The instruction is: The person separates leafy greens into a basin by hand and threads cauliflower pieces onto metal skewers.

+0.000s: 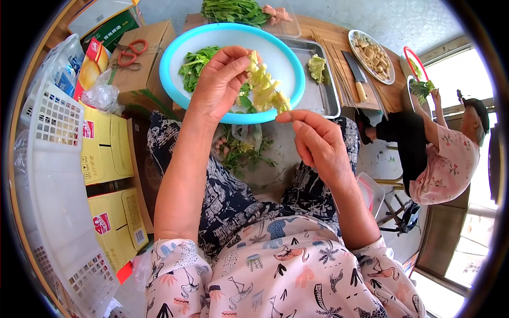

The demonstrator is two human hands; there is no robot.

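Note:
My left hand [220, 79] pinches the upper end of a crinkled yellow-green leaf [262, 87] above a blue-rimmed basin [168, 63]. Its fingers and thumb are closed on the leaf. Lower right, my right hand [321, 143] grips a thin skewer [290, 113], whose tip end runs into the leaf's lower part. Green leaves [199, 66] lie inside the basin, partly behind my left hand. Beside the basin, a metal tray [333, 98] bears another bunched yellow-green leaf [316, 69].
Loose skewers [339, 71], a knife [354, 71] and a plate [391, 78] of pale chunks lie right of the tray. Greens [233, 11] lie at the back. Scissors [130, 53] rest on a cardboard box [159, 40]. Another person [448, 148] sits at right, holding greens [422, 91].

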